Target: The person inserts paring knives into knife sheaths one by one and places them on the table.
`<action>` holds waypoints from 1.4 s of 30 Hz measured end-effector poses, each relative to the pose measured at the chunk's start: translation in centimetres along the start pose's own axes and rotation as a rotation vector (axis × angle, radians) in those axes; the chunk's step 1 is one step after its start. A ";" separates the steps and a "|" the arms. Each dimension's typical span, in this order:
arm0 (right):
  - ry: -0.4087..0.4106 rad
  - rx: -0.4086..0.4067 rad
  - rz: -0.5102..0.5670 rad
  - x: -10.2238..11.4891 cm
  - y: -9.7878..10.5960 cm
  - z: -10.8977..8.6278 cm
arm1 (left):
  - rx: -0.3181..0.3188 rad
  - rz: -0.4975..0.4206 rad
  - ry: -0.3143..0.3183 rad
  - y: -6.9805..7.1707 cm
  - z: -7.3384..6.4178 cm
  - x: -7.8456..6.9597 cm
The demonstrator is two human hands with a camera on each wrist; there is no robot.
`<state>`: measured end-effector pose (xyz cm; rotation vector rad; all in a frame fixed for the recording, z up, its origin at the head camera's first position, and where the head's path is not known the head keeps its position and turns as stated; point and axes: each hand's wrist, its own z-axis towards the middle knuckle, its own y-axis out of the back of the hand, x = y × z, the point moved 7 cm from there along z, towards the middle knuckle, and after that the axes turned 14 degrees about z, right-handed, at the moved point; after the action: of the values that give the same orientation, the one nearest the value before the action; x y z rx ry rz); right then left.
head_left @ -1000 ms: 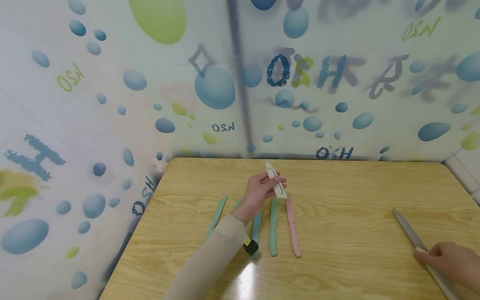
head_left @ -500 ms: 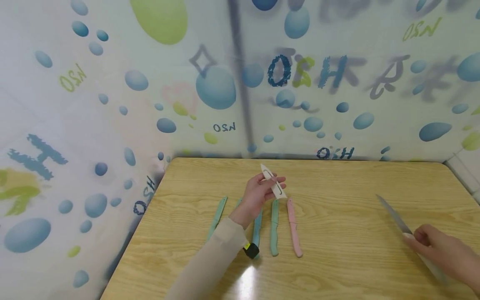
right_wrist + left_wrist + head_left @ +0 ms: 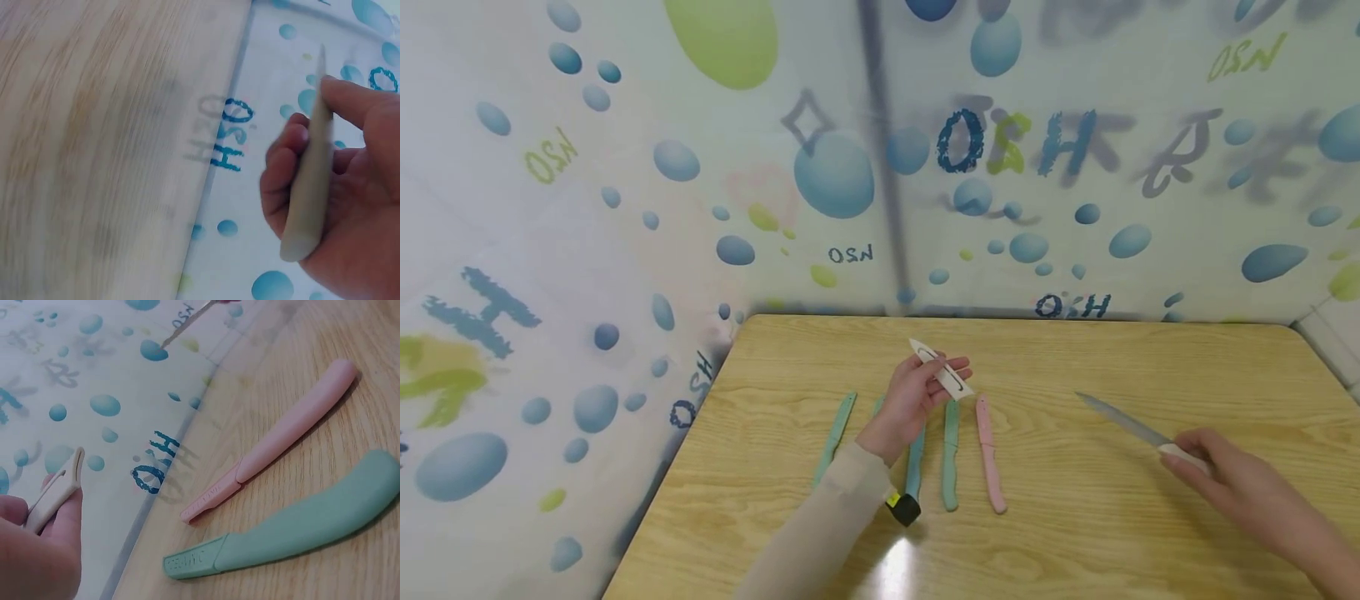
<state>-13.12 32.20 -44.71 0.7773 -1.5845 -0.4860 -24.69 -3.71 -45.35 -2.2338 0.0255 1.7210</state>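
Note:
My left hand (image 3: 917, 392) pinches a white blade sheath (image 3: 942, 369) under its thumb, above the far ends of a row of knives. In the left wrist view the slot at the sheath's (image 3: 57, 490) end shows. At the right, my right hand (image 3: 1232, 475) grips a knife by its pale handle (image 3: 310, 181), the bare grey blade (image 3: 1120, 417) pointing left toward the sheath. Blade and sheath are apart. Beneath and beside the left hand lie a pink sheathed knife (image 3: 990, 458) and a green sheathed knife (image 3: 951, 458).
A blue knife (image 3: 914, 467) and another green knife (image 3: 835, 437) lie further left, partly hidden by my left arm. The wooden table (image 3: 1075, 533) ends at a patterned sheet (image 3: 1000, 250) behind and to the left.
My right hand has lifted the knife off the right side and moved it left, turning the blade leftward. The sheath in my left hand has tilted further left.

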 end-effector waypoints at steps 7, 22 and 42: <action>0.041 -0.046 0.000 1.9 -0.7 0.4 | -0.023 -0.068 0.005 -0.1 -0.5 -0.1; 0.109 -0.002 0.012 4.5 -3.7 0.9 | -0.060 -0.213 0.002 -0.1 -1.5 -0.1; 0.220 -0.116 -0.090 8.8 -5.3 0.8 | -0.114 -0.345 0.002 -0.2 -2.0 0.9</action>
<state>-13.13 22.20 -42.45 0.7881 -1.3111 -0.5335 -22.56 -3.83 -45.74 -2.1622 -0.4411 1.5647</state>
